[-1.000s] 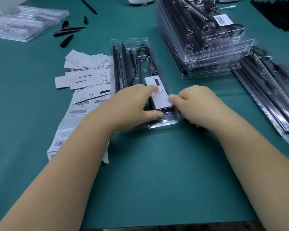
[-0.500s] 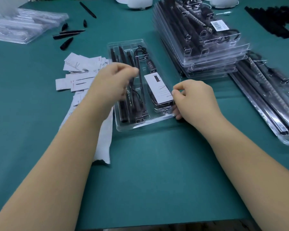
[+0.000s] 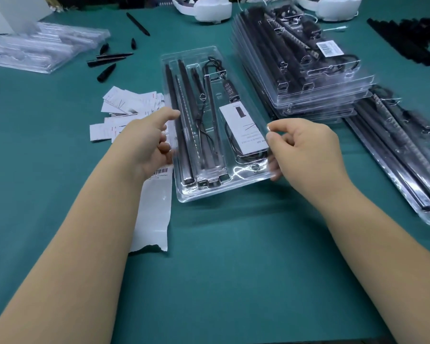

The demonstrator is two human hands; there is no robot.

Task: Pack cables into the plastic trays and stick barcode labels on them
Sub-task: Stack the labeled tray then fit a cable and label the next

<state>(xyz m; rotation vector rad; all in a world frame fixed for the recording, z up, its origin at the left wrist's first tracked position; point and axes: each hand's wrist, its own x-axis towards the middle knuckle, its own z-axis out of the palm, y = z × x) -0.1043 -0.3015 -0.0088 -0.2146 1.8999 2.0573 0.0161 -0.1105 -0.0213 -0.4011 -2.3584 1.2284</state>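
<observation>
A clear plastic tray (image 3: 210,189) lies in the middle of the green table. It holds black rods, a black cable (image 3: 202,125) and a white card (image 3: 243,130). My right hand (image 3: 305,150) grips the tray's right rim, thumb and forefinger on top and the other fingers underneath. My left hand (image 3: 147,140) is at the left rim, its thumb over the edge and its fingers curled beside it. A strip of barcode labels (image 3: 157,207) lies left of the tray, partly under my left wrist.
A stack of packed trays (image 3: 328,95), the top one labelled, stands behind right; more packed trays (image 3: 407,157) lie at the far right. Loose white cards (image 3: 129,105) sit left, empty trays (image 3: 42,43) far left, black parts (image 3: 109,60) between.
My left hand came off the white card and moved to the tray's left rim. My right hand shifted its hold along the right rim. The tray's near end is now uncovered.
</observation>
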